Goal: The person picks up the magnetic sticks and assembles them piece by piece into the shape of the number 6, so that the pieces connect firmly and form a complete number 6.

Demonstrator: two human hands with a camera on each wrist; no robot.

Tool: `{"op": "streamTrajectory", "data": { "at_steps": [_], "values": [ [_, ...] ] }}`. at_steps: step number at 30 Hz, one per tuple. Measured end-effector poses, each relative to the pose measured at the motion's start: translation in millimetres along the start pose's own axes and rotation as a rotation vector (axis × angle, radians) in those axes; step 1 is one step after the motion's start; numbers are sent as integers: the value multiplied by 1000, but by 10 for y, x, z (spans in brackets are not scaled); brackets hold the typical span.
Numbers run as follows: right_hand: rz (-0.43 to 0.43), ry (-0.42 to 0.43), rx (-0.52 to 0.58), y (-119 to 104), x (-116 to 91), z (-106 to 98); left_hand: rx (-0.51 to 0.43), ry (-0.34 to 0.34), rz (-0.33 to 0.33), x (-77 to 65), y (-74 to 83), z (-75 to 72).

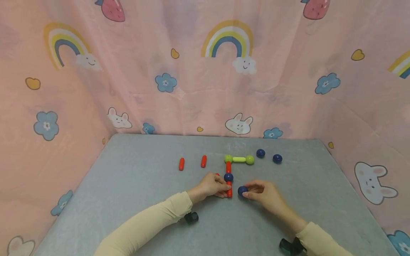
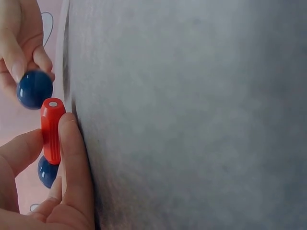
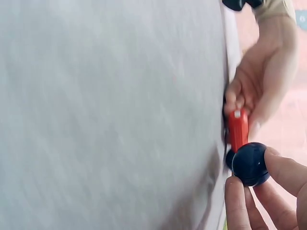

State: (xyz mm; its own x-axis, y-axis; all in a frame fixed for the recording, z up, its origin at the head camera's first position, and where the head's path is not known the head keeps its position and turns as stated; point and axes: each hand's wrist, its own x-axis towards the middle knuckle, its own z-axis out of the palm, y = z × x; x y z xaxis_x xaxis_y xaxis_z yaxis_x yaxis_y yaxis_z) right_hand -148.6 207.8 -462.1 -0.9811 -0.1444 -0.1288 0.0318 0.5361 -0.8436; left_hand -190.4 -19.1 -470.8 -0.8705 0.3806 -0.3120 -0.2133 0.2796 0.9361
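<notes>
My left hand (image 1: 213,185) pinches a red rod (image 2: 52,129) between thumb and fingers. The rod's near end is bare and shows a small pale disc; its far end meets a blue ball (image 1: 228,177). From that ball another red rod (image 1: 228,167) leads to a green ball (image 1: 228,159), where a green rod (image 1: 238,159) branches right to a second green ball (image 1: 250,160). With thumb and fingertips, my right hand (image 1: 266,195) holds a separate blue ball (image 3: 251,164). In the head view it is a small gap right of the pinched rod.
Two loose red rods, a left one (image 1: 181,164) and a right one (image 1: 203,161), lie on the grey table (image 1: 134,170). Another red piece (image 1: 217,174) is mostly hidden behind my left hand. Two blue balls (image 1: 261,153) sit at the back right. A pink printed curtain (image 1: 192,106) surrounds the table.
</notes>
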Motion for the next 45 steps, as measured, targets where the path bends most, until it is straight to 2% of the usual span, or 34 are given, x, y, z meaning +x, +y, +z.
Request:
{"op": "streamTrajectory", "data": {
  "at_steps": [8, 15, 24, 34, 45],
  "values": [
    [-22, -115, 69, -32, -132, 182, -7, 0, 1, 7, -19, -8],
    [-66, -160, 100, -23, -168, 279, -1, 14, 5, 12, -37, -3],
    [-30, -169, 100, -44, -170, 314, -13, 12, 4, 16, -38, -1],
    [-60, -167, 112, -56, -176, 318, -4, -4, 19, 5, -50, -13],
    [-43, -164, 107, -55, -154, 331, 4, 0, 17, 6, -48, -14]
  ]
}}
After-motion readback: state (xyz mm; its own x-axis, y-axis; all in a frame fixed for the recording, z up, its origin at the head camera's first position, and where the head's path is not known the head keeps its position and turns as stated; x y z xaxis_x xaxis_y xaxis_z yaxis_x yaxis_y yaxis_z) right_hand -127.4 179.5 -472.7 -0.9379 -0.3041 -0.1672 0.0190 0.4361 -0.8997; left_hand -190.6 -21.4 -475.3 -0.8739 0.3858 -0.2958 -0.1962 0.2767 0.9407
